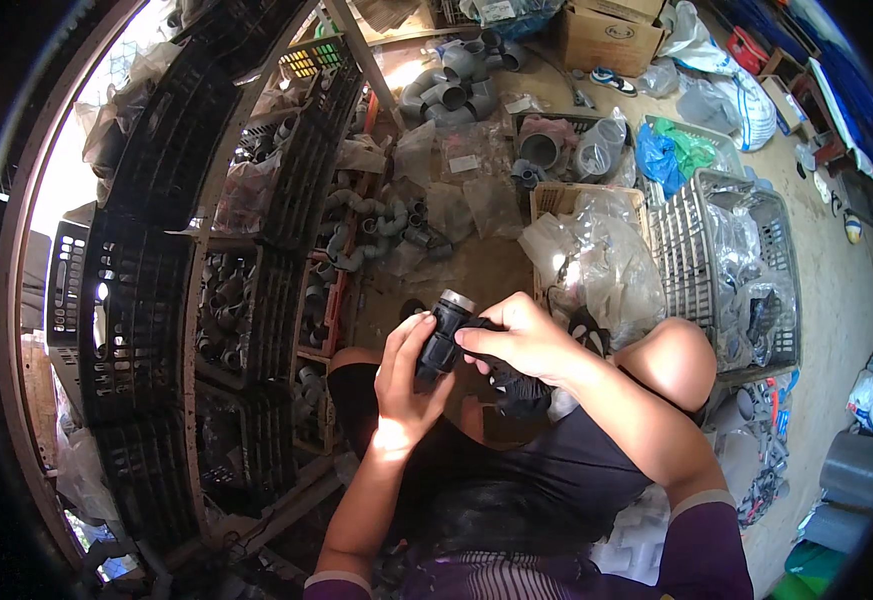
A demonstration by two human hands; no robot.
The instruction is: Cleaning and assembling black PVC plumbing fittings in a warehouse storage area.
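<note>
Together, our left hand and right hand clasp the black pipe fitting above the lap; it seems rigid, light, best gripped around its ribbed body.

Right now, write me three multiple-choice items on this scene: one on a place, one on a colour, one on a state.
1. Where is the pipe fitting?
A. in the white basket
B. between both hands, above the lap
C. on the shelf

2. What colour is the fitting's body?
A. black
B. red
C. yellow

3. How is the fitting held?
A. lying loose on the floor
B. by one hand only
C. by both hands

Answers: 1 B, it sits between the left hand and right hand; 2 A, its body is black with a pale end; 3 C, fingers of both hands wrap it.
</note>
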